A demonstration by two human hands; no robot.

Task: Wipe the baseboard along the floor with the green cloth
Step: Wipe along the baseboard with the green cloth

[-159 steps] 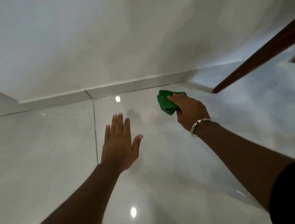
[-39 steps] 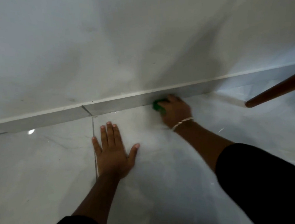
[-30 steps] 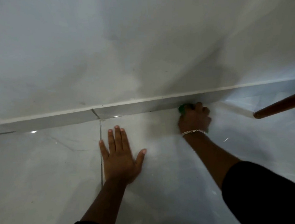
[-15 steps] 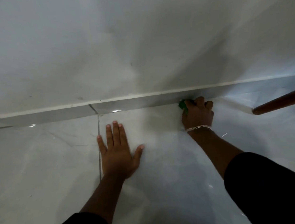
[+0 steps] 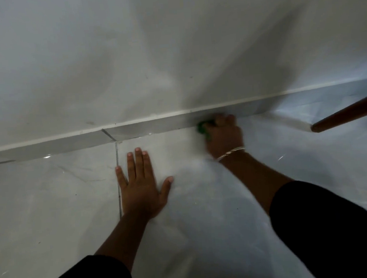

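Note:
A grey tiled baseboard (image 5: 146, 129) with a white top edge runs across the view where the wall meets the glossy floor. My right hand (image 5: 224, 136), with a silver bracelet on the wrist, is closed on the green cloth (image 5: 202, 128) and presses it against the baseboard. Only a small green edge of the cloth shows at the left of my fingers. My left hand (image 5: 141, 186) lies flat on the floor tile, fingers spread, below and left of the cloth.
A brown wooden pole or furniture leg (image 5: 347, 114) slants in from the right edge, its end just above the floor near the baseboard. A grout line (image 5: 117, 172) runs down the floor beside my left hand. The white wall (image 5: 149, 53) fills the upper view.
My right hand has slid the cloth a little leftward along the baseboard and looks motion-blurred. My left hand stays planted on the floor.

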